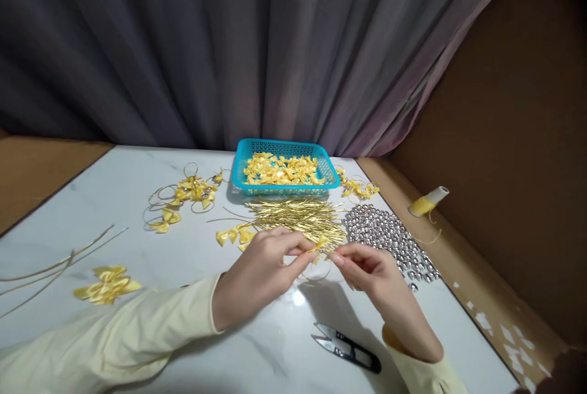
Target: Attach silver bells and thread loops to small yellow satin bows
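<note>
Hands, left (262, 273) and right (373, 273), pinch a small yellow bow (320, 245), details obscured by fingers; snips (347, 347) near, blue basket (285, 189) far.

Both forearms reach in from the lower corners, the left hand (265, 268) and the right hand (372, 271) nearly meeting at the fingertips, thumbs and index fingers pinched, wrists bent inward.

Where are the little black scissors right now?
In the head view, the black snips lie on the white table, front right of centre, below the right hand.
</note>
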`<move>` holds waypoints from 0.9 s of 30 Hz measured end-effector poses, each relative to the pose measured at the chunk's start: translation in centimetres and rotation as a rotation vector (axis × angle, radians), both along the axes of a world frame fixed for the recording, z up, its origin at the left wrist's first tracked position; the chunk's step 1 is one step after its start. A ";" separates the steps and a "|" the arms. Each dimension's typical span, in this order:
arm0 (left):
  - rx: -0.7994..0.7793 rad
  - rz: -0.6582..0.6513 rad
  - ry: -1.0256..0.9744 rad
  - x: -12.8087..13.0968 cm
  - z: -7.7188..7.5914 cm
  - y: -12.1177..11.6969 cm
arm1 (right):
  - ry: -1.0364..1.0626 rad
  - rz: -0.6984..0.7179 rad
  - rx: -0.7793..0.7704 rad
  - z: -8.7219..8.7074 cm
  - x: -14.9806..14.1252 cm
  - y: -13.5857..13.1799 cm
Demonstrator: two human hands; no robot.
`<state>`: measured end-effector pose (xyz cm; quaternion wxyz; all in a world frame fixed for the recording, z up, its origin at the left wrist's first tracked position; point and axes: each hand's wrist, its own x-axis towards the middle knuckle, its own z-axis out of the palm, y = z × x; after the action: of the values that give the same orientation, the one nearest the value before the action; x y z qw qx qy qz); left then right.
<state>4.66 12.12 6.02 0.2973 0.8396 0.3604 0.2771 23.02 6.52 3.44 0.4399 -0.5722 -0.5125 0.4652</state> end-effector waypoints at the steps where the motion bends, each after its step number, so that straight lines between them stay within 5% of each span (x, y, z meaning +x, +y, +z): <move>1: 0.014 0.003 0.000 0.0 0.0 0.0 | -0.046 0.006 0.019 0.2 0.1 -0.2; 7: 0.126 -0.003 0.039 0.0 -0.4 0.3 | -0.317 0.045 0.256 0.9 0.0 -1.2; 13: 0.224 -0.171 0.128 -0.1 -0.7 0.1 | -0.428 0.195 0.422 1.8 -1.5 -1.6; 17: 0.277 -0.264 0.195 -0.1 -1.0 0.0 | -0.245 0.127 0.282 1.7 -2.1 -0.7; 27: 0.265 -0.249 0.137 -0.3 -1.3 0.1 | 0.197 -0.026 0.017 -0.1 -1.9 0.7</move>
<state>4.33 12.21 4.72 0.1909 0.9264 0.2334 0.2255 21.16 7.19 3.39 0.4991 -0.5266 -0.4630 0.5091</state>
